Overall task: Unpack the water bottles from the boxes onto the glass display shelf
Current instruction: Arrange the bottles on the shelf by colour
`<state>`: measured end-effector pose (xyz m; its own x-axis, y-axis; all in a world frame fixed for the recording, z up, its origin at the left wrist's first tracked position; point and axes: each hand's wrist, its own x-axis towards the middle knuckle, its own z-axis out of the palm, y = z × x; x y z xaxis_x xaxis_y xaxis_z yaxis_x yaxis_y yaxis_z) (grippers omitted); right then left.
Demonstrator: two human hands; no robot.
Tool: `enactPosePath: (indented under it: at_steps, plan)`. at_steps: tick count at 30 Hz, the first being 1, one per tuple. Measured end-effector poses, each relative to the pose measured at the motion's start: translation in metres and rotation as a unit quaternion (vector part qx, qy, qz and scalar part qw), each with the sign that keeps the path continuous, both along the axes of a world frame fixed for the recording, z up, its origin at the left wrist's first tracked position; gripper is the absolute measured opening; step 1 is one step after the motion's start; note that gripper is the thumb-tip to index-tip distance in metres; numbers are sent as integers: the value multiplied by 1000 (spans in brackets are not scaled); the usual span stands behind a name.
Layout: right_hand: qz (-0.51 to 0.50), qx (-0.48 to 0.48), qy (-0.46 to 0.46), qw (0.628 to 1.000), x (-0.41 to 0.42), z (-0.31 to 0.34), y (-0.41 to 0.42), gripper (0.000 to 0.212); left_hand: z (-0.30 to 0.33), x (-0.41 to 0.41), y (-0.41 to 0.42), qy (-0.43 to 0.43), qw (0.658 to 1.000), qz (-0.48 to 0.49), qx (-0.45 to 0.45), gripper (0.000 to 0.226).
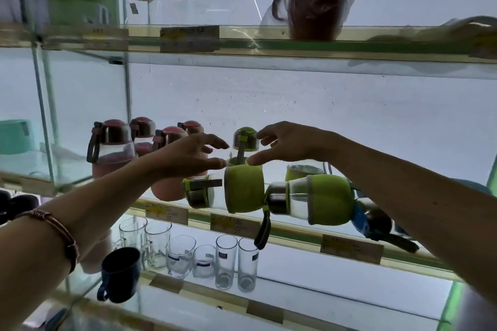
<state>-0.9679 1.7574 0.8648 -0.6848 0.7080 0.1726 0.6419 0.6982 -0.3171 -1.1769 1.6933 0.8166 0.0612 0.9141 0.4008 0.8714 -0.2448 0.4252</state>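
Here both hands, left hand (188, 154) and right hand (289, 144), fingers spread, flank the upright green bottle (243, 158) near the shelf edge (295, 232).

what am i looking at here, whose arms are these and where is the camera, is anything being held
There is one picture, taken by a wide-angle camera worn on a person's head, so the two bare arms are that person's own. They face a glass display shelf. The left hand and right hand reach with relaxed fingers toward an upright green-sleeved water bottle; they are right at it, gripping nothing. Beside it lie two more green bottles on their sides, and pink-lidded bottles stand to the left. Clear drinking glasses and a dark blue mug sit on the shelf below.
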Motion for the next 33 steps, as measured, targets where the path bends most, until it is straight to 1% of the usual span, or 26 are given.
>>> enactPosePath:
  at_steps: [3,5,7,9,11,14,15,19,21,23,28,33]
  plan:
    - [15,-8,-19,1000,0,-8,-7,81,-7,2,-9,0,999,12,-38,46]
    - [27,-3,-21,999,-1,-14,-12,77,-12,3,-17,-31,998,20,-54,50]
    - [27,-11,-24,999,-2,-18,-21,73,-18,5,-27,-52,995,22,-79,61]
    - [26,-11,-26,999,-3,-19,-29,76,-22,5,-32,-56,995,16,-85,70]
    - [20,1,-31,999,-5,-17,-34,82,-20,3,-36,-44,995,21,-85,75]
    - [15,20,-43,999,-13,-13,-40,86,-15,-8,-40,-24,996,33,-86,87]
    - [12,24,-47,999,-17,-12,-42,86,-14,-12,-42,-10,996,32,-82,88]
    - [-17,33,-71,997,-26,-14,-48,88,-17,-28,-44,57,998,12,-33,76]
    - [-43,31,-84,995,-30,-18,-49,88,-20,-32,-42,100,995,-3,-18,76]
    - [-64,23,-97,993,-32,-24,-48,88,-24,-34,-37,124,992,-13,-15,77]
    - [-95,23,-129,987,-31,-26,-43,92,-28,-29,-24,152,988,-27,-12,77]
    - [-84,21,-142,986,-35,-34,-29,88,-30,-32,-10,142,990,-17,-13,79]
